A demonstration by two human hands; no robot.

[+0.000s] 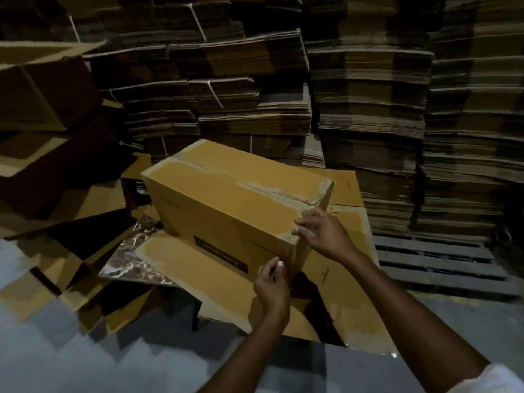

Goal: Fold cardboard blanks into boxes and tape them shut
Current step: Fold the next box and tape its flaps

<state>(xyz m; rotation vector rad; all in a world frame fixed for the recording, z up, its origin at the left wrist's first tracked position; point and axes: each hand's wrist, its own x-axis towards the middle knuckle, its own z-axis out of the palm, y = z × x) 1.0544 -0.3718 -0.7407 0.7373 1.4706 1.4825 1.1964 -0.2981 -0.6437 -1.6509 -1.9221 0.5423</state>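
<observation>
**Q:** Where are the fingers?

**A:** The right hand's fingers are straight and slightly spread. Their tips touch the top of a closed cardboard box at its nearest upper corner. They hold nothing. The left hand's thumb and forefinger sit close together against the vertical edge just below that corner. The other fingers are curled, and I cannot tell whether they pinch anything.

**Q:** And the hands themselves?

**A:** The right hand lies over the box's right end and the left hand is against its long front side. Both bare forearms reach in from the lower right (a white sleeve shows at the frame's corner).

**Q:** What state is the box in?

**A:** It is upright with its flaps shut. A pale strip of tape runs along the top seam. At the far right end of the top, one small flap edge stands up.

**Q:** What is around the box?

**A:** Beneath it lie flat cardboard blanks, which spread out in front and to the right. A marbled slab pokes out under its left front. To its left, opened boxes are heaped together. Behind it, bundled flat blanks are stacked high. To its right is a slatted pallet. A grey floor lies in front.
</observation>
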